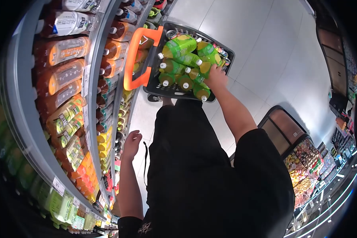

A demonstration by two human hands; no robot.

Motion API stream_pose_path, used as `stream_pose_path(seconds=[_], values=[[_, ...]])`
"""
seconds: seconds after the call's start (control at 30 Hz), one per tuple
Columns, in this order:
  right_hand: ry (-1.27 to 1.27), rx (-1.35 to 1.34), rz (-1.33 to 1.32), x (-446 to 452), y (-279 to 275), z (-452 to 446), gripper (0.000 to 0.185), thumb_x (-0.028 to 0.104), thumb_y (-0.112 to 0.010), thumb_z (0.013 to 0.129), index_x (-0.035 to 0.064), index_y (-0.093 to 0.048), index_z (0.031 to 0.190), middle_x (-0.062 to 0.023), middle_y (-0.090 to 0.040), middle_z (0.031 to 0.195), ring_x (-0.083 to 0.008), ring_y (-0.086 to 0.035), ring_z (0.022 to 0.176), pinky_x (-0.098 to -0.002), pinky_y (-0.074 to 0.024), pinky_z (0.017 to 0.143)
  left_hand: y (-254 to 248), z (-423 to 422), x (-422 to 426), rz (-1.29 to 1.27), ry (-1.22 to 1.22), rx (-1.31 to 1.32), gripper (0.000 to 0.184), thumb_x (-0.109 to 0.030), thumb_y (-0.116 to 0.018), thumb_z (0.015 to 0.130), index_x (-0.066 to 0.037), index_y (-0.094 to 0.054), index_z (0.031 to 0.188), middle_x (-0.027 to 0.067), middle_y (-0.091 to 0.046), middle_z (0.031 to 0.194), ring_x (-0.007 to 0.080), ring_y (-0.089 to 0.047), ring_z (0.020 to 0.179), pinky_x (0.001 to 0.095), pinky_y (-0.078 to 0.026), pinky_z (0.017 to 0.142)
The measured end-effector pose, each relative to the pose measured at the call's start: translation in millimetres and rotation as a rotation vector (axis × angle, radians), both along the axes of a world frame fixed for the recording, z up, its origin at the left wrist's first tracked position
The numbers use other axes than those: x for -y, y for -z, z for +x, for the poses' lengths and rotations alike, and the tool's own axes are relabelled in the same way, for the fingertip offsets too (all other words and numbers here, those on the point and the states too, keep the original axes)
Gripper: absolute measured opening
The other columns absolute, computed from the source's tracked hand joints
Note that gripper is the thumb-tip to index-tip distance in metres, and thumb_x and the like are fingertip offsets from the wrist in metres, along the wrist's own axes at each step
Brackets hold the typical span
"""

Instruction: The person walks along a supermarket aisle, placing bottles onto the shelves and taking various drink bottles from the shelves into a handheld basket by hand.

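Alongside, shelf [92, 83] flanks loosely curled left hand [131, 143]; right hand [217, 78] grips bottle [205, 68] amid crowded basket [158, 92].

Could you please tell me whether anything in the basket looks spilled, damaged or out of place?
I see no spill or damage. The only untidy thing is that the green bottles in the basket lie jumbled, their white caps pointing different ways.

Shop aisle, shelves [23, 119] of bottled drinks [68, 50], price tags [58, 185], shopping basket [153, 59]
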State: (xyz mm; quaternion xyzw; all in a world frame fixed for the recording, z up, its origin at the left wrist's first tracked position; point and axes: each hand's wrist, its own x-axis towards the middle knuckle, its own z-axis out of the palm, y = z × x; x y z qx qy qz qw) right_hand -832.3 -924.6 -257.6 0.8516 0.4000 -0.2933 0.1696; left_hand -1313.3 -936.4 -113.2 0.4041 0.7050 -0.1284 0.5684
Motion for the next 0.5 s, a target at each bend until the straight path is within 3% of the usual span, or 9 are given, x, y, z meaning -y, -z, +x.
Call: stream_pose_path(seconds=[0.1, 0.3, 0.4, 0.5], values=[[-0.085, 0.029, 0.017, -3.4, 18.1, -1.1, 0.074, 0.039, -0.088, 0.07, 0.0055, -0.048, 0.122, -0.0153, -0.061, 0.115, -0.0327, -0.067, 0.11, -0.0481, -0.0588, 0.083, 4.3, 23.8, -11.8, 0.048, 0.063, 0.042, 0.042, -0.027, -0.067, 0.098, -0.004, -0.062, 0.132, 0.0118, -0.07, 0.117, 0.0204, -0.065, 0.108, 0.0334, -0.051, 0.092], [-0.331, -0.001, 0.152, -31.0, -7.3, -15.5, 0.082, 0.048, -0.09, 0.064, 0.0052, -0.051, 0.122, -0.0125, -0.063, 0.114, -0.0332, -0.068, 0.102, -0.0485, -0.0518, 0.086, 13.8, 51.0, -26.3, 0.144, 0.064, 0.105, 0.039, -0.026, -0.067, 0.098, -0.003, -0.063, 0.129, 0.013, -0.072, 0.113, 0.0215, -0.068, 0.102, 0.034, -0.052, 0.091], [-0.419, -0.097, 0.15, -61.2, -23.4, -29.8, 0.071, 0.041, -0.083, 0.074, 0.0069, -0.052, 0.128, -0.0137, -0.062, 0.12, -0.0326, -0.064, 0.112, -0.0491, -0.049, 0.093, 10.6, 44.5, -21.0, 0.141, 0.032, 0.107, 0.039, -0.025, -0.066, 0.099, -0.003, -0.063, 0.129, 0.0126, -0.071, 0.115, 0.0213, -0.067, 0.104, 0.0335, -0.051, 0.093], [-0.527, -0.117, 0.181, -65.7, 9.9, -47.1, 0.063, 0.03, -0.072, 0.085, 0.0087, -0.049, 0.139, -0.0154, -0.06, 0.126, -0.0345, -0.057, 0.123, -0.0519, -0.0459, 0.097, 16.9, 26.4, -8.4, 0.1, 0.017, 0.058, 0.041, -0.027, -0.067, 0.098, -0.004, -0.062, 0.131, 0.0113, -0.069, 0.114, 0.0204, -0.066, 0.107, 0.0335, -0.05, 0.095]])
